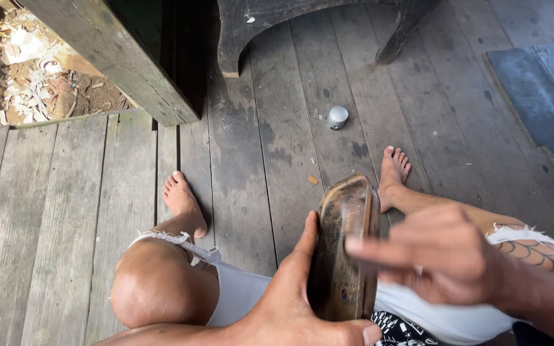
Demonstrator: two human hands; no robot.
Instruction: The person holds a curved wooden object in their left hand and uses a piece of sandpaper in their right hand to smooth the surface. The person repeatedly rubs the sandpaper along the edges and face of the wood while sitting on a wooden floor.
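Left hand [290, 298] grip closed around brown oblong object [344, 247], right hand [440, 253] fingers spread beside it

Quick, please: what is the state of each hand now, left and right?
Left hand: closed around the brown oval metal piece, holding it upright.
Right hand: fingers curled, one finger touching the piece, holding nothing.

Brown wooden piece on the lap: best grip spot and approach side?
Grip the brown wooden piece across its long side edges near the lower end, coming from the near side. It stands on edge, long and narrow, so its flanks are open. The left hand already clasps the left flank there, thumb along the edge; the right hand hovers at the right rim.
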